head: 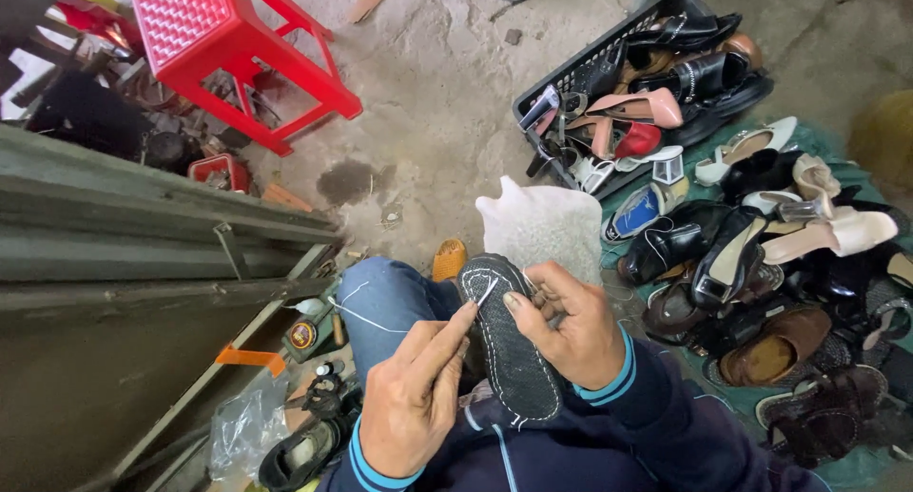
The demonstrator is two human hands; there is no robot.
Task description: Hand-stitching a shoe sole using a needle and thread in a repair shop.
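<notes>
From my remote view I make out a small round tin (303, 335) with a dark lid and a red-and-gold label, lying low on the left beside the grey-green wooden panel (143, 264). Below it a crumpled clear plastic bag (245, 427) lies on the floor. I see no signs or screens.

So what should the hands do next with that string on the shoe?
Probably pull the white thread tight. The left hand pinches it at the black sole's edge near the toe, and the thread hangs slack across the knee. The right hand grips the sole, bracing it for that pull.
</notes>
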